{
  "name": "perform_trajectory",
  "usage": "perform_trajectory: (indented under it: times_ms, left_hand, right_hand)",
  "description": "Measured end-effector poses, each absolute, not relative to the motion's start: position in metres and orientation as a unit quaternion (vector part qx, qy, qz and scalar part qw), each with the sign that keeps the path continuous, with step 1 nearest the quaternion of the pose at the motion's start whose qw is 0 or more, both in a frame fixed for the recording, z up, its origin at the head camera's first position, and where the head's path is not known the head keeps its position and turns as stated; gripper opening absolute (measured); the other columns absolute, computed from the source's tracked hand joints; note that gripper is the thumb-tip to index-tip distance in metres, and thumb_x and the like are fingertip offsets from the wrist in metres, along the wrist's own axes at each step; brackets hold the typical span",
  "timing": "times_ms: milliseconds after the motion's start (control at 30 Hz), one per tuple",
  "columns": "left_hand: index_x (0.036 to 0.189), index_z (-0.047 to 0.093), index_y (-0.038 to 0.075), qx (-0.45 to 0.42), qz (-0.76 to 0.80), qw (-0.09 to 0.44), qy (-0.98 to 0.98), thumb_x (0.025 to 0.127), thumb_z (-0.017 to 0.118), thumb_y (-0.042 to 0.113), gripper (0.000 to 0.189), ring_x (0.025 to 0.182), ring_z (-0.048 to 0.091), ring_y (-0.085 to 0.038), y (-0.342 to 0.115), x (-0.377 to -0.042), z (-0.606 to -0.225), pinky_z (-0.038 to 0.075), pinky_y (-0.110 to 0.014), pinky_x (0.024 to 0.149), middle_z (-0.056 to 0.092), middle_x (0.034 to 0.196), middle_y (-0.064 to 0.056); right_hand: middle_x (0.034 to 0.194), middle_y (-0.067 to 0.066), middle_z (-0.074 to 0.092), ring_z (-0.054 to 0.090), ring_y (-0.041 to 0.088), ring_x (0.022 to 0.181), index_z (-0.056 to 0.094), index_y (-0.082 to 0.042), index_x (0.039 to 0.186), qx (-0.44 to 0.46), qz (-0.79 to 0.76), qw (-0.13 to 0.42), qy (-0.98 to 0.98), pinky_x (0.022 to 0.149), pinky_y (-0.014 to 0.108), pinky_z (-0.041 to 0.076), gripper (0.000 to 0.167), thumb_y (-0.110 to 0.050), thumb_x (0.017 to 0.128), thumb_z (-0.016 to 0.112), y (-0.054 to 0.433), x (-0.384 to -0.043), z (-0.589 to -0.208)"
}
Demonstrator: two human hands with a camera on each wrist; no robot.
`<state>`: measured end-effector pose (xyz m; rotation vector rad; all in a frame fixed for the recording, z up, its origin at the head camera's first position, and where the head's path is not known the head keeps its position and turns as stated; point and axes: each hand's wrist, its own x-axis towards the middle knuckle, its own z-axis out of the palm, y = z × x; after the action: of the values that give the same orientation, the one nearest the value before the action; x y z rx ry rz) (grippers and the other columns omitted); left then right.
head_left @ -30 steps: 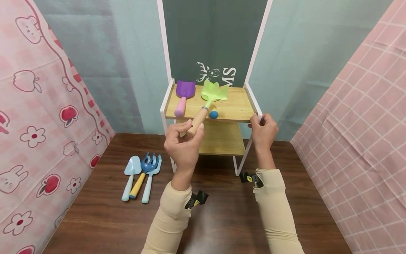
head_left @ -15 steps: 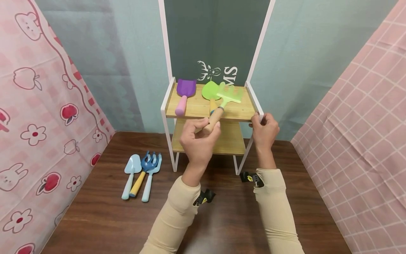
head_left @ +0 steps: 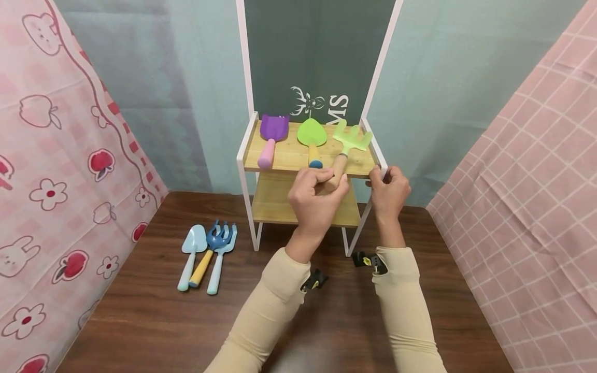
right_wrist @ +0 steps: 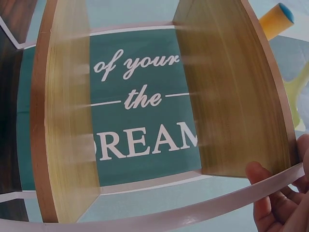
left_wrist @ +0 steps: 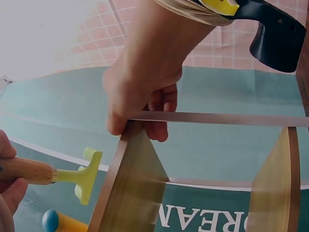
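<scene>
My left hand (head_left: 318, 201) pinches the wooden handle of a small light-green hand rake (head_left: 339, 167). The rake's toothed head is over the right part of the upper shelf (head_left: 298, 161); whether it touches the board I cannot tell. In the left wrist view the rake (left_wrist: 37, 171) enters from the left edge. My right hand (head_left: 389, 191) grips the front right corner of the white-framed rack, thumb and fingers around the frame and board edge. A green trowel (head_left: 311, 132) with a yellow handle lies mid-shelf, and a purple shovel (head_left: 274, 128) with a pink handle lies at its left.
On the brown table (head_left: 149, 316), left of the rack, lie a light-blue trowel (head_left: 187, 269), a dark-blue fork (head_left: 201, 267) with a yellow handle and a light-blue fork (head_left: 216, 272). A lower shelf (head_left: 275, 199) sits beneath. A dark green board (head_left: 317, 52) stands behind.
My left hand has carried the rake rightward, from over the green trowel to the right side of the upper shelf. The right hand has stayed on the corner.
</scene>
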<state>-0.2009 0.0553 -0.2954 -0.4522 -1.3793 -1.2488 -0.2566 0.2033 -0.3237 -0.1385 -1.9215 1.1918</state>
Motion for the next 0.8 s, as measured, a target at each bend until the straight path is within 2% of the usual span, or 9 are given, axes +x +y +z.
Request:
perform_trajectory:
  times_ms: [233, 433, 800]
  left_hand:
    - [0.075, 0.065, 0.000, -0.209, -0.469, 0.581, -0.631, 0.069, 0.073, 0.003, 0.010, 0.067, 0.056, -0.016, 0.070, -0.208, -0.293, 0.046, -0.014, 0.067, 0.061, 0.073, -0.007]
    - [0.075, 0.065, 0.002, -0.189, -0.442, 0.579, -0.659, 0.069, 0.073, 0.005, 0.010, 0.068, 0.057, -0.015, 0.079, -0.217, -0.290, 0.046, -0.015, 0.071, 0.058, 0.071, -0.005]
    - [0.071, 0.063, 0.004, -0.177, -0.404, 0.587, -0.679, 0.068, 0.072, 0.005, 0.010, 0.066, 0.055, -0.015, 0.086, -0.233, -0.283, 0.045, -0.015, 0.064, 0.056, 0.068, -0.003]
  right_hand:
    - [0.063, 0.013, 0.065, 0.049, -0.008, 0.047, 0.058, 0.000, 0.069, -0.048, 0.469, 0.434, -0.768, 0.043, 0.016, 0.034, 0.023, -0.018, 0.084, 0.060, 0.205, -0.257, -0.324]
    - [0.064, 0.013, 0.066, 0.049, -0.010, 0.047, 0.059, 0.001, 0.070, -0.043, 0.469, 0.435, -0.767, 0.044, 0.015, 0.036, 0.024, -0.018, 0.084, 0.060, 0.204, -0.257, -0.324]
    - [0.063, 0.014, 0.065, 0.050, -0.009, 0.046, 0.058, 0.000, 0.069, -0.042, 0.483, 0.432, -0.761, 0.045, 0.014, 0.037, 0.021, -0.016, 0.083, 0.060, 0.202, -0.256, -0.324]
